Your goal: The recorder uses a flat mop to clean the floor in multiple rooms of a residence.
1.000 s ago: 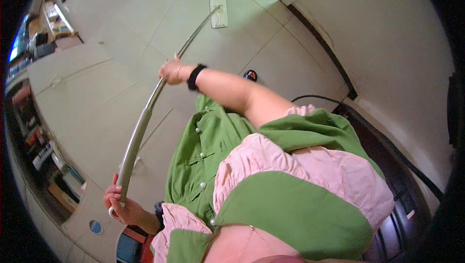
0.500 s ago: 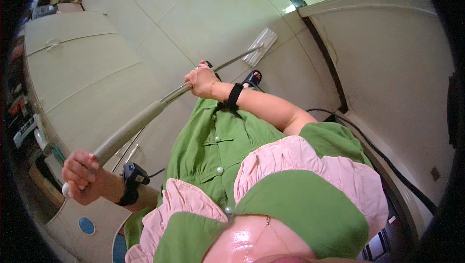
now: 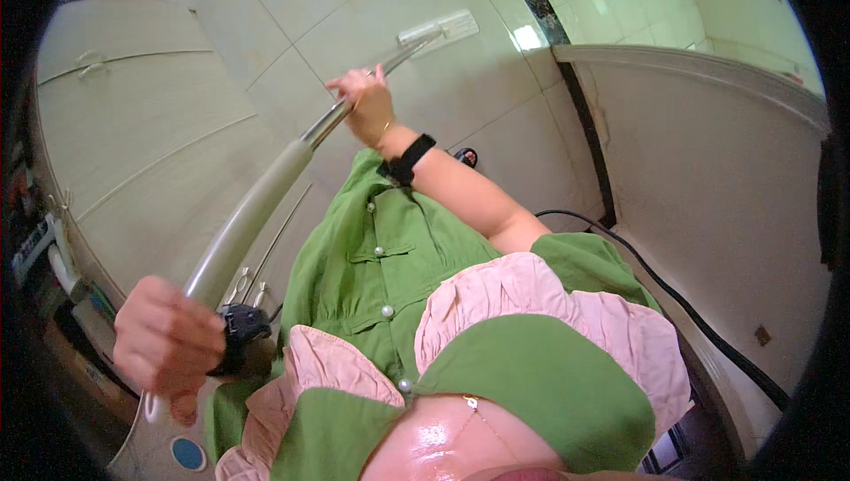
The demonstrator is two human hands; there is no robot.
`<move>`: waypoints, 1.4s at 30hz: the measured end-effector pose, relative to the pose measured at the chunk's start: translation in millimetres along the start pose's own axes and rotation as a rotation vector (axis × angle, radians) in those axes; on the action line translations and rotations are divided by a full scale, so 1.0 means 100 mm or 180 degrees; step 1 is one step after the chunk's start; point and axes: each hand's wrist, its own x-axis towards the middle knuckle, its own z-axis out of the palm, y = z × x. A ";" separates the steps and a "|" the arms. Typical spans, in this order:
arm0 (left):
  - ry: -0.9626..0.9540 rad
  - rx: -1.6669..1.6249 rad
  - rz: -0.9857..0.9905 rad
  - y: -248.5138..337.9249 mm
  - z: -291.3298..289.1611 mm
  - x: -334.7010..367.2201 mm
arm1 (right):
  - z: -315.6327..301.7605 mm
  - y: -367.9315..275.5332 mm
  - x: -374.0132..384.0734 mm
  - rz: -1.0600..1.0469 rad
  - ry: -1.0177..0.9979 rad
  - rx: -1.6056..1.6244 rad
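Observation:
A flat mop runs slantwise across the view, its pale grey-green grip and metal pole (image 3: 252, 211) leading out to a pale rectangular head (image 3: 456, 27) on the tiled floor. At lower left my left hand (image 3: 168, 339) is closed around the top end of the grip. Farther down the pole, my right hand (image 3: 367, 107) wraps around the metal part, with one finger partly stretched out. Black straps circle both wrists, and a small black device (image 3: 246, 326) is on the left one.
A white cabinet (image 3: 133, 118) with drawer fronts stands at left. On the right is a pale partition (image 3: 708, 162) with a dark strip along its foot. A black cable (image 3: 682, 291) hangs beside me. My sandalled foot (image 3: 467, 158) shows past my right forearm.
The mop head has slid away from me and a little left across the tiles. My right hand has moved forward with the pole; my left hand has come down slightly and looks closer.

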 end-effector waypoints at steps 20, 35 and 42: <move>0.3811 0.0643 0.0110 1.15 0.38 -1.13 | 0.07 -0.93 0.46 -0.1311 -0.2026 0.0533; 0.4814 0.4033 -0.1482 0.57 1.34 -0.75 | 1.38 -1.16 0.78 -0.2749 -0.3762 0.0458; 0.4618 0.4020 -0.1922 0.11 0.86 -0.22 | 1.30 -0.92 1.47 -0.2797 -0.3904 0.0456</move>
